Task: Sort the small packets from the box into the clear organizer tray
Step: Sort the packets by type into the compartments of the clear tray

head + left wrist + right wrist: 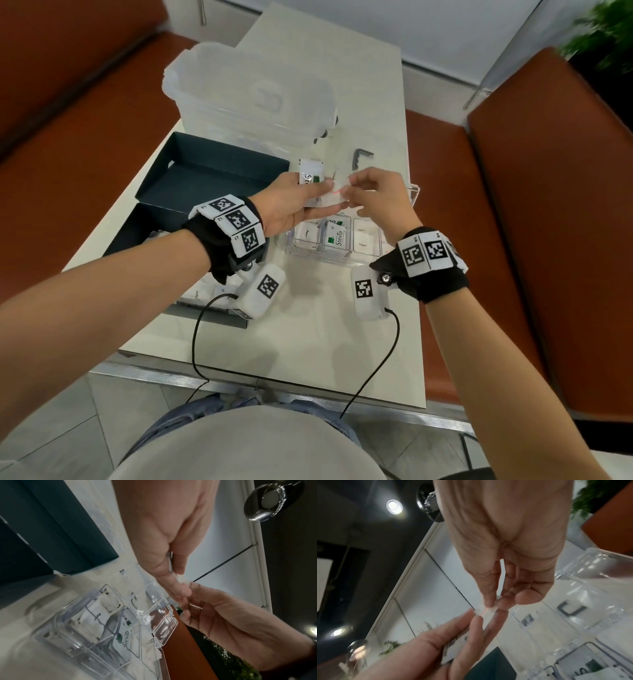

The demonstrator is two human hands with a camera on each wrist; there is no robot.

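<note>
Above the clear organizer tray (346, 260) (161, 616), my left hand (318, 192) (178, 588) holds a small stack of packets. A Stevia packet (310, 174) sticks out at its far side. My right hand (352, 192) (494, 604) pinches the stack's top white packet (334, 198) (485, 612), which has a red mark, by its end. In the tray's near compartments lie white sugar packets (306, 234) and a Stevia packet (335, 236) (125, 635). The dark box (205, 178) stands open on the left, and more packets (205, 294) show under my left wrist.
A large clear lidded container (253, 92) stands behind the box. A grey hex key (361, 159) lies on the table beyond the tray. The pale table (308, 335) ends at a metal front edge near my body. Brown benches flank both sides.
</note>
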